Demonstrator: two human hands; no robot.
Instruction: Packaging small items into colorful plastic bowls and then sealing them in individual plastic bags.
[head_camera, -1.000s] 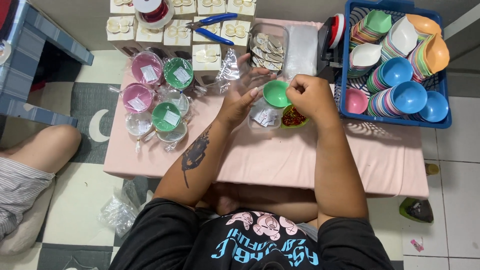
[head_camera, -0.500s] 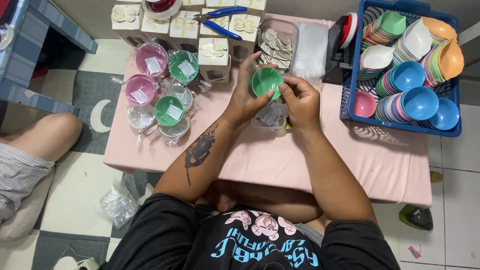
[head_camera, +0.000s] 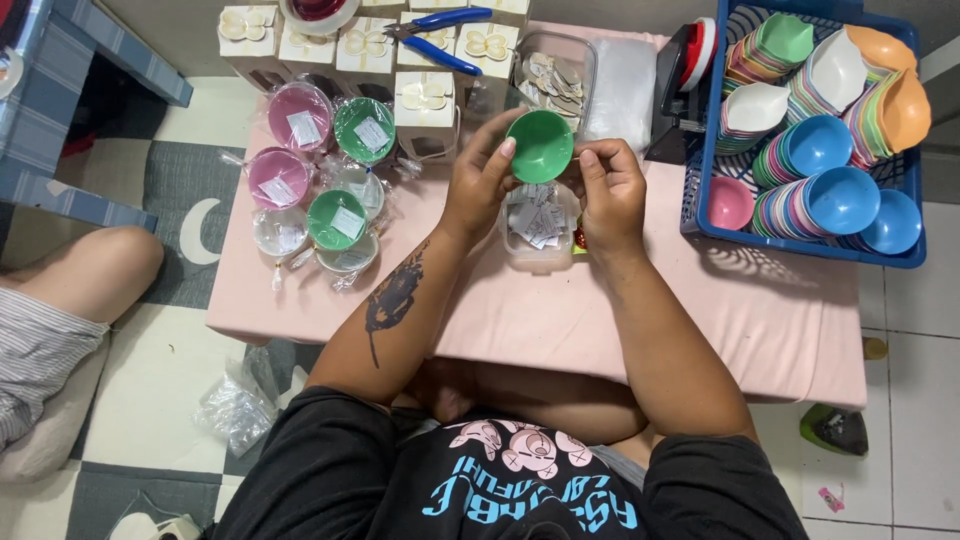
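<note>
- I pinch the small green bowl (head_camera: 540, 145) between both hands: my left hand (head_camera: 478, 180) curls its fingers on the left rim, my right hand (head_camera: 608, 190) presses fingertips on the right rim.
- The bowl hangs tilted just above a clear tub of paper tags (head_camera: 538, 225) on the pink table (head_camera: 640, 320).
- Left of the bowl lie wrapped bowls (head_camera: 335, 220).
- Right of the bowl sits a blue basket (head_camera: 800, 245) of stacked coloured bowls.
- Beyond the bowl stand white gift boxes (head_camera: 425, 100) and blue pliers (head_camera: 440, 35).

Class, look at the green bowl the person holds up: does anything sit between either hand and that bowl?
Nothing visible does. The left hand and the right hand both grip the green bowl directly at its rim, above a clear tub of paper tags.
</note>
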